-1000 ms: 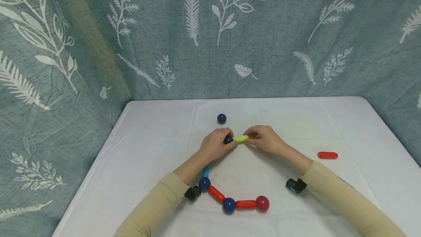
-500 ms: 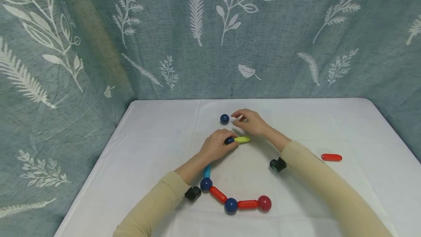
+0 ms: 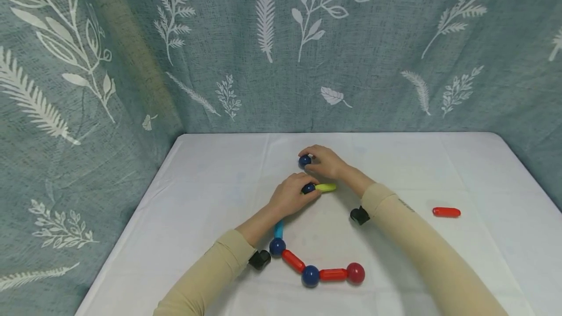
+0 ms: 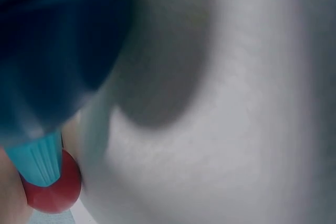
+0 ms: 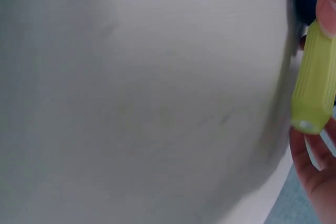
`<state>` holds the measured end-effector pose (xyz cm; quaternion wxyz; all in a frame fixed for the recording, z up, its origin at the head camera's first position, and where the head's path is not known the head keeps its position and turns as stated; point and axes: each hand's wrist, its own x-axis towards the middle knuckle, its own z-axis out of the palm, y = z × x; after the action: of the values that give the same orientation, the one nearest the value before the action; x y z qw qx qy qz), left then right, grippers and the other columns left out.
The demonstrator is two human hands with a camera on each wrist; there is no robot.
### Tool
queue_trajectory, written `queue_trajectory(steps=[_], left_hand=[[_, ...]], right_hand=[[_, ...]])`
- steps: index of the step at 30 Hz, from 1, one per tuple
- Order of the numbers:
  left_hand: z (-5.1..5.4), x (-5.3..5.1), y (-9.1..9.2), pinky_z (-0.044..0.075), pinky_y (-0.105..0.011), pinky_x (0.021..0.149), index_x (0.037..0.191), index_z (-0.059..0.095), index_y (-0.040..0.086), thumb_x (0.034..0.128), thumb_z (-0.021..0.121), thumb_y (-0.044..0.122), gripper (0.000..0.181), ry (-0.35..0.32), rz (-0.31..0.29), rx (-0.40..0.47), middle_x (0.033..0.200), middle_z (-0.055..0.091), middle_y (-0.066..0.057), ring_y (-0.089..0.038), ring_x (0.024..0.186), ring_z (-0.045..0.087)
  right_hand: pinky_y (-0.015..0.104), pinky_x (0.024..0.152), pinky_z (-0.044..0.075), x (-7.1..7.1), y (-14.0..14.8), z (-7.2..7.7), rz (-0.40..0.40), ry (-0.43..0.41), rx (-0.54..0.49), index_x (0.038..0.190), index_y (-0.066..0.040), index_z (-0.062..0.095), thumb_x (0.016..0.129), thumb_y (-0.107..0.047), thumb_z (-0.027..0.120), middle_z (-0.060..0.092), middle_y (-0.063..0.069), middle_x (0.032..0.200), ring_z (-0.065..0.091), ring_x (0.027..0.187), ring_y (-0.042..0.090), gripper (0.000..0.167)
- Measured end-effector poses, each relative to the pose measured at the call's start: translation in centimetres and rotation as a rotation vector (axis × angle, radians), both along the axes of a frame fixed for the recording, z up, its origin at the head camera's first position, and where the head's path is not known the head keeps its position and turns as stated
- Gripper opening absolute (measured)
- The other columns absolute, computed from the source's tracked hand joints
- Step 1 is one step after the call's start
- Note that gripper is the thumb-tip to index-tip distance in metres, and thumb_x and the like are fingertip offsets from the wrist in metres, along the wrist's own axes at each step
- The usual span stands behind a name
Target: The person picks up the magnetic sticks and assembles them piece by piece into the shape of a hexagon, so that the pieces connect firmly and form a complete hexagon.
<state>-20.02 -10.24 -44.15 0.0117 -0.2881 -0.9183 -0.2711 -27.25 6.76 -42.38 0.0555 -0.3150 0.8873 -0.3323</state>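
My left hand (image 3: pixel 290 195) grips a dark blue ball (image 3: pixel 309 188) from which a yellow-green ribbed rod (image 3: pixel 325 187) sticks out to the right. Farther back, my right hand (image 3: pixel 326 162) pinches a second dark blue ball (image 3: pixel 304 161) between thumb and fingers. A light blue rod (image 3: pixel 278 229) runs from under the left forearm to a blue ball (image 3: pixel 277 246). In the left wrist view, a light blue rod (image 4: pixel 38 160) meets a red ball (image 4: pixel 56 195), which the hand hides in the head view. The right wrist view shows the yellow-green rod (image 5: pixel 315 85) close up.
From the near blue ball, the chain continues through a red rod (image 3: pixel 292 261), another blue ball (image 3: pixel 310 276) and a second red rod (image 3: pixel 333 274) to a red ball (image 3: pixel 355 273). A loose red rod (image 3: pixel 446 212) lies at the right of the white-covered table (image 3: pixel 219 169).
My right hand has let go of the yellow-green rod's end, moved back and left, and taken hold of the far blue ball. The left hand keeps its grip in place.
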Motion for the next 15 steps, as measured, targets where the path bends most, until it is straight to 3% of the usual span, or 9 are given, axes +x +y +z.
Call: queue_trajectory(steps=[6,15], left_hand=[[0.1,0.0,0.0,0.05,-0.031,0.082,0.11,0.07,0.013,0.0926,0.068,0.029,0.024,0.003,0.001,0.013,0.106,0.067,-0.002,-0.018,0.098,0.061],[0.0,-0.1,0.1,0.05,-0.033,0.086,0.112,0.07,0.015,0.0937,0.066,0.031,0.025,-0.06,0.034,0.01,0.11,0.067,-0.001,-0.018,0.103,0.06]], right_hand=[[0.043,0.089,0.048,0.9,2.0,-0.4,-0.068,-0.044,-0.032,0.126,-0.001,0.058,0.091,-0.008,0.068,0.06,0.016,0.123,0.059,0.106,0.031,0.037],[0.042,0.085,0.052,3.6,6.6,-0.3,-0.138,-0.156,-0.054,0.127,-0.001,0.059,0.09,-0.014,0.07,0.061,0.017,0.123,0.06,0.11,0.033,0.041]])
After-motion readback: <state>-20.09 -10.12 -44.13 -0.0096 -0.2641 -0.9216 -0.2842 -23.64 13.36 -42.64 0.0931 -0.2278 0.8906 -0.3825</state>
